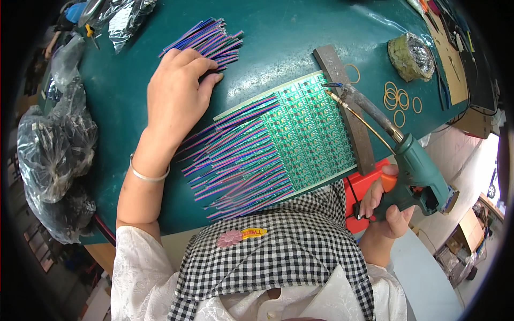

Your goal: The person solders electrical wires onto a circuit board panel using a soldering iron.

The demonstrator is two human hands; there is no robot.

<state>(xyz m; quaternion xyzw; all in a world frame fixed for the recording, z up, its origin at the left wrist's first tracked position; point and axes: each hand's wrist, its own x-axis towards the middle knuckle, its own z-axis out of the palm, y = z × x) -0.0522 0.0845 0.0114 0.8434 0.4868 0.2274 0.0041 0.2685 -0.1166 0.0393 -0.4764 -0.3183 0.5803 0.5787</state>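
Note:
Over the near side of a pile of cut multicoloured wires [201,40], my left hand [179,88] has its fingers curled and its thumb near the index finger, pinching at the wires; how many it grips is hidden. My right hand [390,206] grips a green soldering gun [423,168] with an orange trigger. Its tip points left, just above the upper right part of a green circuit board panel [310,131]. Rows of blue, red and dark wires [235,166] stick out leftward from the panel's left side. A dark metal bar [348,112] lies along the panel's right edge.
Several tan rubber bands [393,96] lie to the right, below a roll-shaped holder [409,56] with a silvery inside. Clear plastic bags [53,155] crowd the left table edge. A red object [356,198] sits beneath the right hand. The green table [278,32] ends at the checked apron.

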